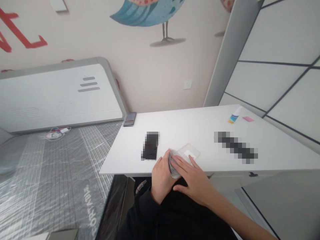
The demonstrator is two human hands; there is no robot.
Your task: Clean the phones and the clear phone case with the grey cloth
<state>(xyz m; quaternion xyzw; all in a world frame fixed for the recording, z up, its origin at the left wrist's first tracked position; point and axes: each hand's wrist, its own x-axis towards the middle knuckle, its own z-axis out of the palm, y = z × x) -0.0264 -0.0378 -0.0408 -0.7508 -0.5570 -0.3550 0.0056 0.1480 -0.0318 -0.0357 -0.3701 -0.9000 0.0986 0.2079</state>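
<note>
My left hand (160, 176) is wrapped round a thin grey, folded or layered bundle (174, 170) at the front edge of the white table. What the bundle is made of I cannot make out. My right hand (193, 178) lies over it from the right, fingers stretched out, their tips touching its top and thumb apart. Just beyond the hands a clear, shallow plastic case (196, 152) rests on the table, with a small white patch in it. The right fingers partly cover its near side.
On the white table (180, 123) lie a blurred dark rectangular item (151, 146) left of the hands and a long blurred dark item (236, 146) to the right. A bottle with a blue-and-yellow label (234, 116) and a pink slip (248, 119) are at the back right. A bed (62, 173) adjoins the left.
</note>
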